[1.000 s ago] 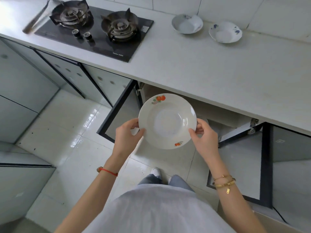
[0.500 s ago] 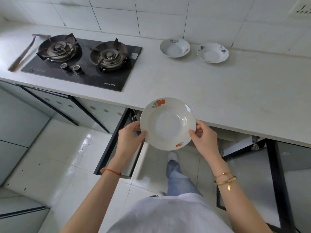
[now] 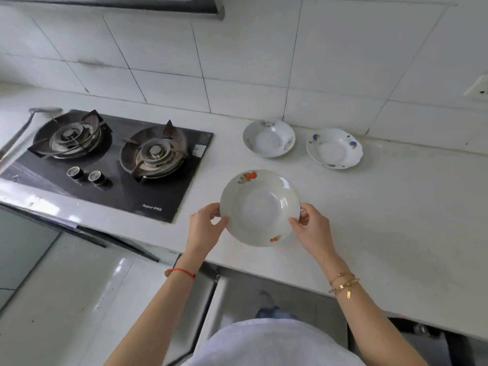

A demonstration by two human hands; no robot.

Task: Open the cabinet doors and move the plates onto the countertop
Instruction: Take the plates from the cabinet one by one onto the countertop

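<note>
A white deep plate with orange fruit prints (image 3: 260, 207) is held over the white countertop (image 3: 396, 220), near its front edge. My left hand (image 3: 204, 228) grips its left rim and my right hand (image 3: 310, 228) grips its right rim. Two other plates rest at the back by the tiled wall: one with pink flowers (image 3: 268, 138) and one with blue flowers and a wavy rim (image 3: 334, 148). The open cabinet doors (image 3: 208, 307) show below the counter edge, partly hidden by my arms and body.
A black two-burner gas hob (image 3: 111, 159) is set into the counter at the left, a metal ladle (image 3: 23, 128) beside it. A range hood edge (image 3: 208, 6) hangs above. A wall socket (image 3: 478, 87) sits at the far right.
The plate has risen from in front of the open cabinet to above the countertop, both hands keeping hold of it. The view has tilted up toward the wall.
</note>
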